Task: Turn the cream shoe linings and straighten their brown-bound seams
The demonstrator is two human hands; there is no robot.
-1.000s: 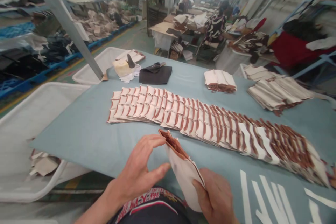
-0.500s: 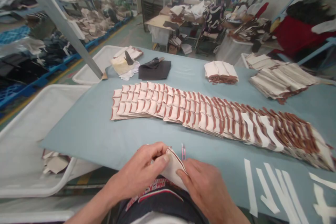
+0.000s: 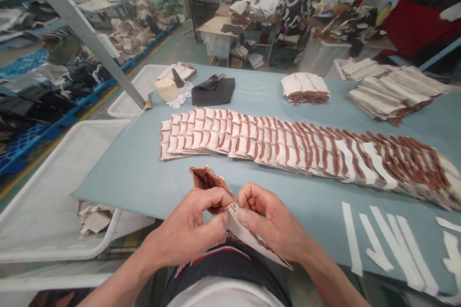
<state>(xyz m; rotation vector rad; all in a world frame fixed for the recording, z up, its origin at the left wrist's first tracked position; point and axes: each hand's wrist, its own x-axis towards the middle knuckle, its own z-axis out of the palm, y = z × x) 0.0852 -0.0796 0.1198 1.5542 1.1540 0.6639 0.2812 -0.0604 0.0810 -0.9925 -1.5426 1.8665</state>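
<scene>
My left hand (image 3: 196, 225) pinches a cream cloth piece (image 3: 254, 237) with a brown inner side, close in front of my body. Its brown end opens out beyond my left fingers, above the blue-grey table. At the same edge, the thumb and curled fingers of my right hand (image 3: 275, 225) also close on the cloth. A small whitish fold shows between the two thumbs. Beyond both hands lies a long overlapping row of cream and brown cloth pieces (image 3: 245, 136). White strips (image 3: 351, 237) lie to the right of my right hand.
A stack of pieces (image 3: 305, 87), larger piles (image 3: 392, 91) and a black cloth (image 3: 213, 93) sit along the table's (image 3: 129, 168) far side. White bins (image 3: 61, 177) stand at its left, beside a slanted metal post (image 3: 86, 33). A person (image 3: 293, 12) sits beyond.
The cloth has been turned, so its brown inside and far end now show. My right hand has moved up to the left thumb. The small snips on the table are no longer visible.
</scene>
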